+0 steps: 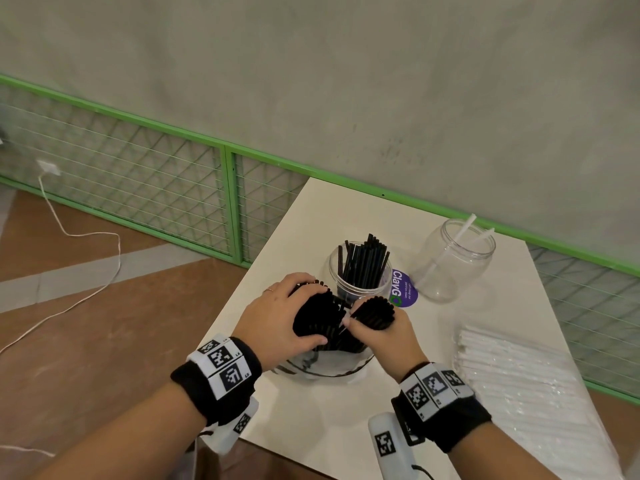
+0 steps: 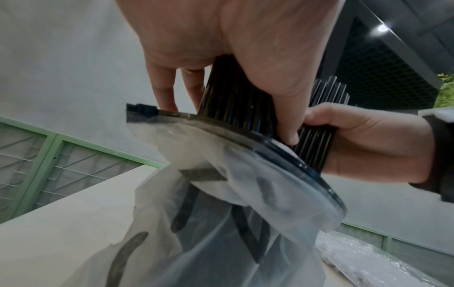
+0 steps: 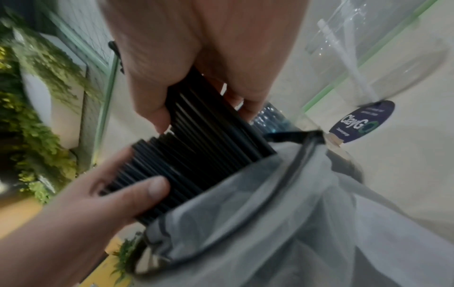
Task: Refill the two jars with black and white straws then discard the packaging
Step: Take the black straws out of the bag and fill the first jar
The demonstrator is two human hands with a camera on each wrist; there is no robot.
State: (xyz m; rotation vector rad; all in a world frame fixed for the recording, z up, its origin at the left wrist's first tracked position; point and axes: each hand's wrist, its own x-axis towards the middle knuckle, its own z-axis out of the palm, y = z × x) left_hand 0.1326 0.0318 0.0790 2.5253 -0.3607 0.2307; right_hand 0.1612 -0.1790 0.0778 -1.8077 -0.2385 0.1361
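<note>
White table (image 1: 311, 216), glossy black straws (image 1: 322, 323) bundled

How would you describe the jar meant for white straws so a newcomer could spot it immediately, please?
On the white table, look to the far right corner by the green rail. The clear jar there holds only two white straws, unlike its neighbour packed with black ones.

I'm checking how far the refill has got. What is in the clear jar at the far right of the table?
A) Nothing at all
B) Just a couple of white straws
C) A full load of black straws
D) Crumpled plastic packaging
B: the far-right jar holds only two white straws leaning inside it, while the other jar holds the black ones.
</note>
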